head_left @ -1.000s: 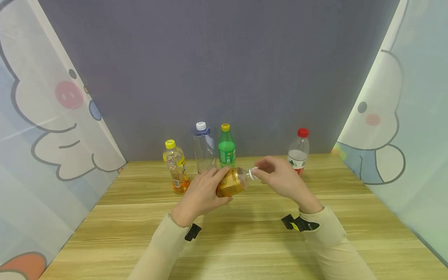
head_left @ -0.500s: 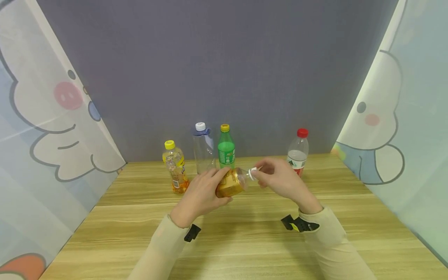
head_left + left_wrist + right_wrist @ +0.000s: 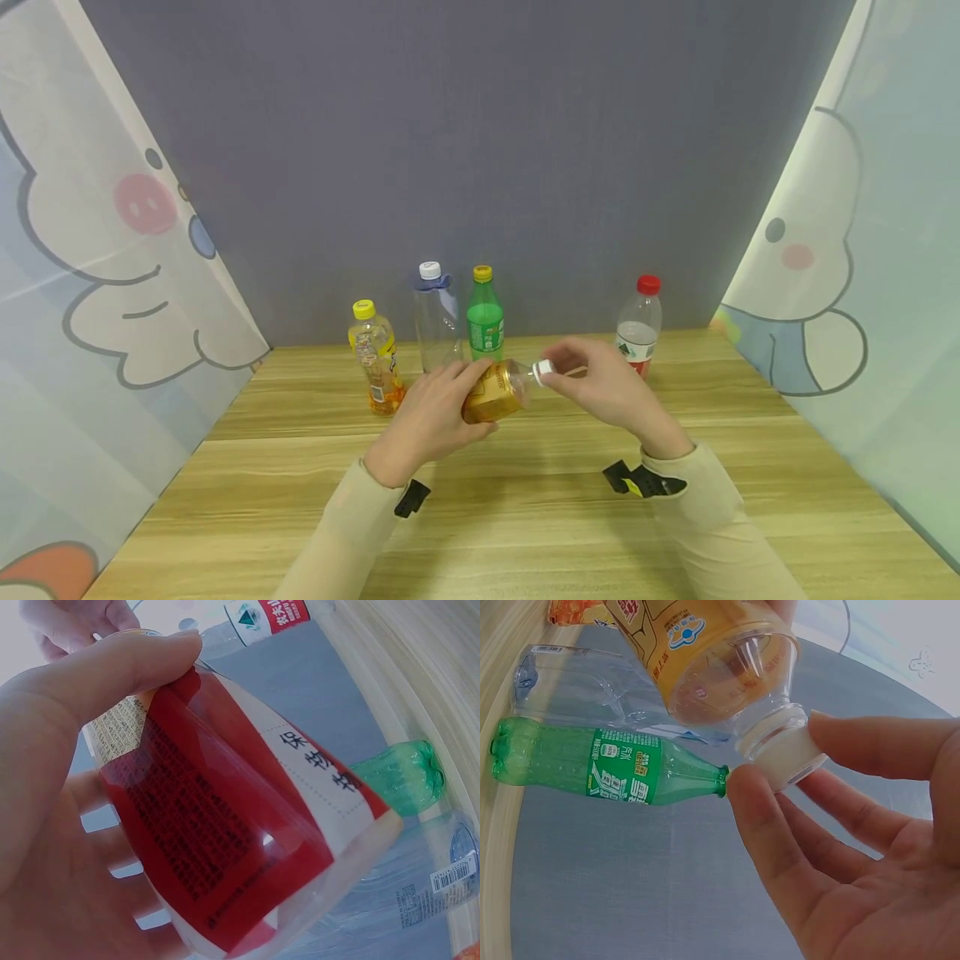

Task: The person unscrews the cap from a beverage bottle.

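Nearest the head camera, two cream fabric sleeves (image 3: 337,521) are extended over a pale wood-grained table (image 3: 510,542), with black straps (image 3: 652,482) worn at the wrists. By the left hand (image 3: 431,417), the body of a clear plastic bottle with a gold-and-red label (image 3: 495,396) is gripped, thumb and fingers being curled around it. The bottle is held tilted, its neck directed toward the right hand (image 3: 607,387), by which a short white ribbed screw cap (image 3: 543,370) is pinched at the mouth between thumb and fingertips.

Compared with half a second earlier, more of the cap is exposed beside the right fingertips, while bottle and left hand are little altered. A renewed grip during turning of the cap is inferred; whether it is being loosened or tightened cannot be told.

Beyond the hands, a clear bottle with a yellow cap and orange-tinted base (image 3: 375,358), a tall clear bottle with a white cap (image 3: 438,325), a green bottle with a yellow cap (image 3: 486,321) and a clear bottle with a red cap (image 3: 640,325) are stood upright. Farthest, a dark grey panel (image 3: 480,150) is seen.
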Demonstrator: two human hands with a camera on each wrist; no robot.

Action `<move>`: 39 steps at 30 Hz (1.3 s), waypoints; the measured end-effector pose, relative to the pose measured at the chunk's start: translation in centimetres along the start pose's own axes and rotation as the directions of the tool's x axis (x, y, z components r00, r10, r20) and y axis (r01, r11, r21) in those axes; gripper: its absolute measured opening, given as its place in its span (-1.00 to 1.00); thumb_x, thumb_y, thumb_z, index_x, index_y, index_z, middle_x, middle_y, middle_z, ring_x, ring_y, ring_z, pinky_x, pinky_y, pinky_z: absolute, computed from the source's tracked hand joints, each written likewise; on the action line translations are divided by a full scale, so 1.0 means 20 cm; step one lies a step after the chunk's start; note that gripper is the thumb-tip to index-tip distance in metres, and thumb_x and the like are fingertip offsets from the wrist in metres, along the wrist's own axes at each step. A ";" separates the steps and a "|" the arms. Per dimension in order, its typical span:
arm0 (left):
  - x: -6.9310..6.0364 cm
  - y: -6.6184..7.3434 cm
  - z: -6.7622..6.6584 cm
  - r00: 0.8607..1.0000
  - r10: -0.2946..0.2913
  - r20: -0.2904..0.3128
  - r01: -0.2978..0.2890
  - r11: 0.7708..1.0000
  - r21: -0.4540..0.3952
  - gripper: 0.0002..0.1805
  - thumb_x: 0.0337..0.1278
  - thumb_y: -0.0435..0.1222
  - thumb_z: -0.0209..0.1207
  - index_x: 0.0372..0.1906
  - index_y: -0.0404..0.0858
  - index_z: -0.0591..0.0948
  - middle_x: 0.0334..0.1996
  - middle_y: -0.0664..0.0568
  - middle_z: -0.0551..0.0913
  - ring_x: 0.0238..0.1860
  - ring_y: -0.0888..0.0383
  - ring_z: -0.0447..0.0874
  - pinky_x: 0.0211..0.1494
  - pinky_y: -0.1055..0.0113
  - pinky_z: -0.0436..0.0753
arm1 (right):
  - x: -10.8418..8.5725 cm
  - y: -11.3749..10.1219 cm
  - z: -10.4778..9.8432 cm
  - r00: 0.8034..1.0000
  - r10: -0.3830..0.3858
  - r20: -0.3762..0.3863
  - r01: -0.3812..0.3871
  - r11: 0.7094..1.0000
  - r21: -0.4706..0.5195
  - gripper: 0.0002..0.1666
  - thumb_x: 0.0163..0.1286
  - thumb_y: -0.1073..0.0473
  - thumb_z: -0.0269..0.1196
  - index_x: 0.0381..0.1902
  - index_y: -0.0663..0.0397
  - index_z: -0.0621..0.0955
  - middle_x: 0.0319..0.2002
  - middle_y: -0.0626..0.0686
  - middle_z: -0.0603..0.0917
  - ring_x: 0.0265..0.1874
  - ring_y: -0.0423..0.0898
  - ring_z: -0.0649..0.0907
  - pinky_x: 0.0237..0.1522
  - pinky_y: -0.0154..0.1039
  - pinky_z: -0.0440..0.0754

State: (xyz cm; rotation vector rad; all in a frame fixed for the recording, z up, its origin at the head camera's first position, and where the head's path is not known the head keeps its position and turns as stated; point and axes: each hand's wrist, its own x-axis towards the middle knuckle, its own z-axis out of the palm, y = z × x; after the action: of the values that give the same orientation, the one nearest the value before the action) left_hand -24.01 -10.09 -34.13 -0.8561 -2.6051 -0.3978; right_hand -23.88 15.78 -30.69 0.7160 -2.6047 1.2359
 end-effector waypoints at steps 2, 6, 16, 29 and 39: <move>0.00 0.00 0.00 1.000 -0.001 0.000 0.001 1.000 -0.002 -0.09 -0.11 0.00 0.57 0.41 -0.04 0.42 -0.03 0.01 0.65 -0.17 0.06 0.61 -0.11 0.09 0.59 | 0.00 0.00 0.00 1.000 -0.013 0.006 0.013 1.000 0.011 -0.74 0.37 0.24 0.36 -0.01 0.16 0.68 -0.12 0.04 0.74 -0.09 0.00 0.71 -0.03 -0.04 0.70; 0.00 0.00 0.00 1.000 -0.002 -0.001 0.002 1.000 -0.004 -0.09 -0.11 -0.01 0.57 0.41 -0.05 0.42 -0.03 0.00 0.65 -0.16 0.05 0.61 -0.10 0.09 0.59 | 0.00 0.00 0.00 0.999 -0.035 0.013 0.035 0.999 0.031 -0.76 0.35 0.30 0.35 -0.03 0.15 0.69 -0.10 0.04 0.73 -0.06 0.01 0.70 -0.04 -0.06 0.71; 0.00 0.00 0.00 1.000 -0.007 -0.002 0.007 1.000 -0.004 -0.07 -0.11 0.00 0.57 0.42 -0.05 0.41 -0.03 -0.01 0.64 -0.14 0.03 0.62 -0.07 0.05 0.60 | 0.00 0.00 0.01 0.998 -0.063 0.010 0.063 0.996 0.057 -0.74 0.32 0.40 0.34 -0.03 0.17 0.69 -0.06 0.06 0.71 -0.01 0.05 0.69 0.02 -0.01 0.69; 0.00 0.00 0.00 1.000 -0.001 -0.007 0.001 1.000 0.003 -0.08 -0.10 0.01 0.56 0.42 -0.04 0.42 -0.04 0.01 0.64 -0.16 0.06 0.61 -0.10 0.08 0.59 | -0.01 -0.01 0.00 0.997 -0.064 -0.039 0.065 0.997 0.038 -0.81 0.42 0.18 0.35 -0.07 0.10 0.75 -0.09 0.01 0.74 -0.06 0.01 0.71 -0.05 -0.07 0.71; 0.00 0.01 0.00 1.000 0.016 -0.006 -0.016 1.000 0.006 -0.08 -0.10 0.02 0.56 0.41 -0.04 0.41 -0.01 0.00 0.64 -0.12 0.03 0.62 -0.07 0.05 0.61 | 0.00 -0.01 0.01 0.998 -0.020 -0.068 0.020 1.000 0.005 -0.76 0.38 0.20 0.37 -0.04 0.17 0.70 -0.14 0.03 0.76 -0.12 -0.02 0.71 -0.07 -0.05 0.71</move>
State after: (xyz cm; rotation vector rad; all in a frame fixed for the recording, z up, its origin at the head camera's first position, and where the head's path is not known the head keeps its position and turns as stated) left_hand -23.94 -10.01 -34.08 -0.8719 -2.5906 -0.3879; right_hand -23.84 15.59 -30.62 0.6874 -2.5348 1.2399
